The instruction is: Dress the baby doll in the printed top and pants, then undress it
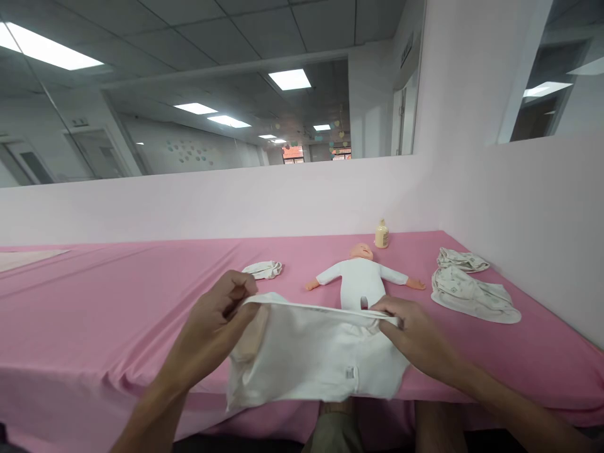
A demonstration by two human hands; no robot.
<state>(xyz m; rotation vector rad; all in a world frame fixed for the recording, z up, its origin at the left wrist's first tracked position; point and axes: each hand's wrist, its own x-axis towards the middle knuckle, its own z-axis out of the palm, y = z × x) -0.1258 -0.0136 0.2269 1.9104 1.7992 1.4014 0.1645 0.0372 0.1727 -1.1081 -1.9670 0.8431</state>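
Between my two hands a small white baby garment (pixel 311 352) is stretched out, its top edge pulled nearly straight. My left hand (pixel 219 321) pinches the left end of that edge, where a beige patch shows. At the right end, the fingers of my right hand (pixel 410 327) are closed on the same edge. A small grey label sits low on the cloth, which hangs over the table's front edge. Just behind it a baby doll (pixel 361 277) in a white long-sleeved top lies on its back, arms spread. The garment hides the doll's lower part.
A pink-covered table (pixel 117 302) runs along the white wall. Folded white cloth (pixel 264 270) lies left of the doll, and patterned baby clothes (pixel 472 292) lie to its right. A pale yellow bottle (pixel 382 234) stands behind the doll's head.
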